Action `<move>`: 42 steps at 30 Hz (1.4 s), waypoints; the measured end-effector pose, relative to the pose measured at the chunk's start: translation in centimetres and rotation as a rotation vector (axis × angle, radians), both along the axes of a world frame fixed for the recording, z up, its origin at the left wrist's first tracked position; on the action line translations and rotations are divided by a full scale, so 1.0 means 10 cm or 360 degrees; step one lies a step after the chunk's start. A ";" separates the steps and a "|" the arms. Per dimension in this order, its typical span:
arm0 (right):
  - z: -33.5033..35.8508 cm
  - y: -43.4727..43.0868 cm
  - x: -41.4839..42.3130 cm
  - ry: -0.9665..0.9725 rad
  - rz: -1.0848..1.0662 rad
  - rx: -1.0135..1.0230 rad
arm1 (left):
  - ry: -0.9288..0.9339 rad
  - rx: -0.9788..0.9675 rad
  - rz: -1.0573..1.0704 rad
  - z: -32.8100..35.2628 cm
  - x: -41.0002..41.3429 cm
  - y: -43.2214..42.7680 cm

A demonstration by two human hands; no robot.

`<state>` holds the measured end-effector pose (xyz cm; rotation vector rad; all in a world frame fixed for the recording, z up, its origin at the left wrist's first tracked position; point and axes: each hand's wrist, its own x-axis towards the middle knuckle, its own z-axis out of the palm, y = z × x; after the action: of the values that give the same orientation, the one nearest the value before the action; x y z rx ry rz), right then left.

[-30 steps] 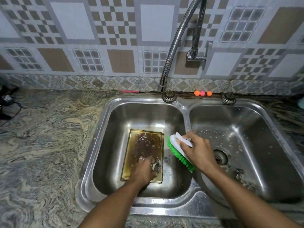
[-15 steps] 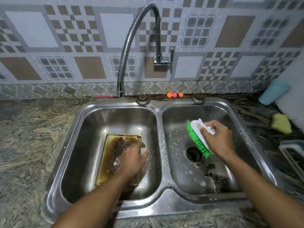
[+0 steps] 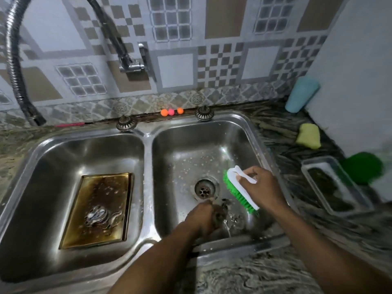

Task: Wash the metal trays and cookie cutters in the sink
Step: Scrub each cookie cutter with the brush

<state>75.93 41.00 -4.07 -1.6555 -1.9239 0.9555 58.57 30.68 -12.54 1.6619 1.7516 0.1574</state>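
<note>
The right hand (image 3: pixel 261 187) has its fingers clamped on the brush (image 3: pixel 239 188), just right of the drain (image 3: pixel 204 188). The left hand (image 3: pixel 200 218) reaches a dark, blurred piece (image 3: pixel 219 212) in front of the drain; I cannot tell how its fingers are set. The tray (image 3: pixel 106 187) lies well left of the drain. Pinch the piece firmly, then scrub with the bristles down.

Home kitchen. Double-bowl stainless sink (image 3: pixel 148 166) set in a veined granite countertop (image 3: pixel 254 276), with a patterned tile backsplash (image 3: pixel 222 24) behind and a flexible-hose faucet (image 3: pixel 12 60) arching over. Stained baking tray (image 3: pixel 101 209) in the left bowl, green-bristled scrub brush (image 3: pixel 237 187) over the right bowl, yellow sponge (image 3: pixel 308 135) on the counter near the corner.
</note>
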 end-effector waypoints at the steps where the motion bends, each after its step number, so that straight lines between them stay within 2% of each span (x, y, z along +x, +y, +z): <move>1: -0.04 0.01 0.04 0.0013 0.0035 -0.0021 | 0.0033 -0.0070 -0.0006 -0.08 0.06 0.01; 7: -0.16 0.01 0.21 0.0016 0.0114 -0.0125 | 0.0393 -0.0326 -0.0069 -0.38 0.23 0.14; 14: -0.22 0.02 0.28 0.0004 0.0139 -0.0198 | 0.0425 -0.0240 0.0010 -0.53 0.20 0.26; 16: -0.24 0.03 0.30 0.0017 0.0140 -0.0194 | 0.0395 -0.0146 0.0071 -0.62 0.16 0.28; 18: -0.25 0.05 0.31 0.0033 0.0138 -0.0210 | 0.0273 -0.0135 0.0084 -0.64 0.14 0.30; 23: -0.25 0.08 0.32 0.0074 0.0138 -0.0201 | 0.0201 -0.0145 0.0250 -0.58 0.14 0.35; 26: -0.22 0.09 0.33 0.0091 0.0128 -0.0210 | 0.0072 -0.0118 0.0394 -0.55 0.16 0.36; 31: -0.09 0.10 0.33 0.0140 0.0084 -0.0197 | -0.0309 -0.0098 0.0678 -0.49 0.12 0.36; 35: 0.12 0.18 0.36 0.0193 0.0019 -0.0128 | -0.1042 -0.0136 0.0974 -0.14 0.10 0.38; 37: 0.26 0.28 0.43 0.0224 -0.0044 -0.0077 | -0.1280 -0.0142 0.1039 0.13 0.12 0.41; 42: 0.69 0.57 0.89 0.0147 -0.0213 0.0142 | -0.1438 -0.0052 0.0962 0.63 0.19 0.55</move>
<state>84.87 46.72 2.86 -1.6372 -1.7461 0.8657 60.46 36.22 -6.27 0.7542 1.4308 0.9779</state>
